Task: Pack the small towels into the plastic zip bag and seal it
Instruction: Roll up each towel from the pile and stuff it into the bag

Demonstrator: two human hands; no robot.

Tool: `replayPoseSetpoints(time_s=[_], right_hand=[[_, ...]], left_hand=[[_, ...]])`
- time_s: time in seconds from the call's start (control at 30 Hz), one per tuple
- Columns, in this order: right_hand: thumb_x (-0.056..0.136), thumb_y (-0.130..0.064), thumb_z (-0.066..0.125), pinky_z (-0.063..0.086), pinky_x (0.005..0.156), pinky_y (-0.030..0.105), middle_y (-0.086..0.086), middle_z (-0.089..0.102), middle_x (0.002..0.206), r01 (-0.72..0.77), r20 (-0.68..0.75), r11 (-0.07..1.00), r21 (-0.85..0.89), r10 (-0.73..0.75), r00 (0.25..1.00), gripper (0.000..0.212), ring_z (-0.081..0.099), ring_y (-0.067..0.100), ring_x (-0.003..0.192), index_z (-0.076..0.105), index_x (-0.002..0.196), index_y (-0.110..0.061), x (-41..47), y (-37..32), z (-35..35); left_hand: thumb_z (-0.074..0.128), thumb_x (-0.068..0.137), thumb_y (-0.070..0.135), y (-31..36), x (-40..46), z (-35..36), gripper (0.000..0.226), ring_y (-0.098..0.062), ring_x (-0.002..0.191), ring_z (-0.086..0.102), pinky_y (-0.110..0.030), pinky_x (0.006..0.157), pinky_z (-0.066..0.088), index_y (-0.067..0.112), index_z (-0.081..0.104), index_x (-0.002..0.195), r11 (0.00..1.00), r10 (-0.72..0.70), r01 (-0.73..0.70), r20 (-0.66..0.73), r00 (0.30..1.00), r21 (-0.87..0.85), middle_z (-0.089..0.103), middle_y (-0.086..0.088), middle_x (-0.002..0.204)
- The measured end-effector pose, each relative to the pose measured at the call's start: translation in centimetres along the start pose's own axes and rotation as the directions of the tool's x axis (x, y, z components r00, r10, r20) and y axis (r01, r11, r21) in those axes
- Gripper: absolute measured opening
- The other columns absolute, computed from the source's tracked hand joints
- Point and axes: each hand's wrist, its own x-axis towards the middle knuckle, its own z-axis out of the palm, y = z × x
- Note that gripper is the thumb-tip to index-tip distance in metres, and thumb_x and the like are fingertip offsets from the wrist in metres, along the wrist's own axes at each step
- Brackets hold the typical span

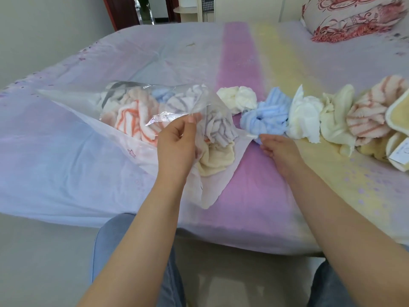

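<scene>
Towels: several already in bag (124, 103) on bed (66, 162), rest in a row right. My left hand (177, 142) pinches the bag's top flap up; right hand (279, 149) loose-open at blue towel (264, 118). Keep mouth wide, push deep.

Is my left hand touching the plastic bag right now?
Touching. The head view shows the left hand pinching the plastic bag's open upper edge.

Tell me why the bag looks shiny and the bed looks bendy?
Head view: daylight glints off the crinkled plastic zip bag by the left hand; the wide lens curves the bed edge; the far pillow looks a bit soft.
</scene>
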Motion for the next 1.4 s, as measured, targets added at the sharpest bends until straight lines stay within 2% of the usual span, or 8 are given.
replayPoseSetpoints(time_s=[0.3, 0.43, 0.5, 0.57, 0.73, 0.93, 1.17, 1.4], right_hand=[[0.071, -0.023, 0.074, 0.043, 0.047, 0.02, -0.006, 0.063, 0.068, 0.054, 0.536, 0.987, -0.154, 0.038, 0.844, 0.028, 0.05, 0.009, 0.053, 0.067, 0.098, -0.026, -13.3, -6.5, -2.9], [0.083, -0.023, 0.067, 0.045, 0.062, 0.022, -0.005, 0.063, 0.079, 0.361, 0.0, 0.909, -0.21, -0.369, 0.929, 0.02, 0.055, 0.003, 0.065, 0.059, 0.1, -0.03, -9.4, -7.6, -1.4], [0.086, -0.03, 0.063, 0.044, 0.088, 0.028, 0.005, 0.058, 0.113, 0.308, -0.15, 0.817, -0.488, -0.426, 0.892, 0.031, 0.056, 0.01, 0.104, 0.054, 0.116, -0.024, -5.8, -6.3, -0.9], [0.085, -0.047, 0.062, 0.027, 0.112, 0.036, 0.014, 0.031, 0.15, 0.109, -0.098, 0.737, -0.668, -0.232, 0.968, 0.065, 0.03, 0.027, 0.139, 0.039, 0.14, -0.021, -3.0, -3.7, -0.7], [0.074, -0.065, 0.063, 0.029, 0.113, 0.042, 0.0, 0.014, 0.161, 0.044, 0.091, 0.699, -0.713, 0.029, 0.995, 0.107, 0.028, 0.024, 0.143, 0.004, 0.152, -0.022, -2.6, 0.6, 0.4], [0.083, -0.024, 0.065, 0.044, 0.076, 0.029, 0.006, 0.065, 0.105, 0.223, 0.268, 0.726, -0.65, -0.056, 0.962, 0.023, 0.062, 0.025, 0.103, 0.059, 0.104, -0.021, -6.2, -0.1, 0.1], [0.06, -0.027, 0.063, 0.047, 0.049, 0.017, -0.006, 0.068, 0.062, 0.011, 0.368, 0.994, -0.109, 0.03, 0.929, 0.011, 0.064, 0.004, 0.058, 0.072, 0.067, -0.026, -12.9, -2.1, -1.7], [0.079, -0.035, 0.061, 0.05, 0.084, 0.03, -0.006, 0.061, 0.106, 0.41, 0.127, 0.895, -0.178, -0.392, 0.911, 0.035, 0.061, 0.012, 0.098, 0.051, 0.111, -0.022, -11.3, -4.0, 9.2]], left_hand=[[0.052, 0.098, 0.034, 0.3, -0.9, 0.1, 0.023, -0.018, 0.046, 0.045, -0.021, 0.044, 0.044, 0.028, 0.074, 0.1, 0.996, 0.08, -0.078, -0.035, 0.996, 0.053, 0.056, 0.009, 0.054], [0.053, 0.098, 0.032, 0.6, -0.9, 0.0, 0.023, -0.021, 0.049, 0.045, -0.02, 0.045, 0.044, 0.026, 0.074, 0.101, 0.995, 0.079, -0.077, -0.034, 0.996, 0.065, 0.062, -0.003, 0.067], [0.053, 0.098, 0.032, 0.6, -1.0, -0.2, 0.024, -0.02, 0.049, 0.046, -0.018, 0.046, 0.045, 0.023, 0.074, 0.105, 0.995, 0.075, -0.073, -0.032, 0.997, 0.072, 0.065, -0.002, 0.069], [0.053, 0.098, 0.033, 0.6, -1.0, -0.4, 0.025, -0.018, 0.049, 0.049, -0.02, 0.048, 0.046, 0.023, 0.074, 0.107, 0.993, 0.075, -0.073, -0.021, 0.997, 0.093, 0.067, -0.002, 0.069], [0.053, 0.098, 0.035, 0.6, -1.1, -0.7, 0.024, -0.013, 0.046, 0.05, -0.022, 0.051, 0.048, 0.026, 0.074, 0.107, 0.991, 0.067, -0.066, -0.002, 0.998, 0.119, 0.057, 0.005, 0.053], [0.057, 0.094, 0.042, 0.8, -1.5, -0.9, 0.016, -0.012, 0.045, 0.052, -0.025, 0.053, 0.049, 0.04, 0.072, 0.089, 0.985, 0.102, -0.102, 0.012, 0.995, 0.136, 0.058, -0.01, 0.058], [0.065, 0.091, 0.04, 1.2, -1.6, -2.8, 0.021, -0.006, 0.04, 0.051, -0.015, 0.045, 0.044, 0.024, 0.076, 0.099, 0.983, 0.091, -0.091, 0.004, 0.996, 0.159, 0.074, 0.009, 0.086], [0.064, 0.091, 0.034, 1.8, -1.8, -3.8, 0.015, -0.004, 0.039, 0.047, -0.014, 0.042, 0.038, 0.026, 0.077, 0.091, 0.969, 0.103, -0.1, 0.002, 0.995, 0.226, 0.072, 0.017, 0.075]])
